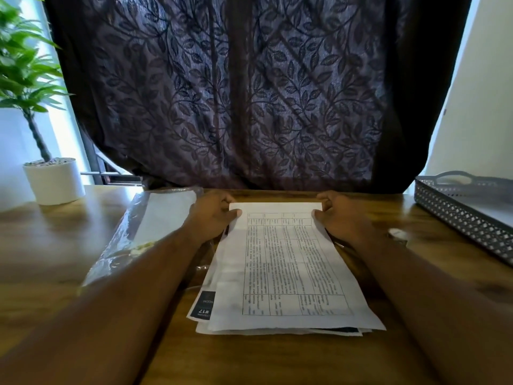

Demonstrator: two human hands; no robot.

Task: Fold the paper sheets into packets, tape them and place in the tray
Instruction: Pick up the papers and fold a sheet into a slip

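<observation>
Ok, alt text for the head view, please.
A person's left hand and right hand pinch the far corners of the top sheet of a paper stack on a wooden table. A grey perforated tray sits right, a potted plant left.

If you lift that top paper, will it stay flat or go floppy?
Probably floppy: the top sheet is a single thin page, held only at its far corners by the left hand and right hand, so its near end would likely sag. It looks light, and may slide easily off the stack beneath.
</observation>
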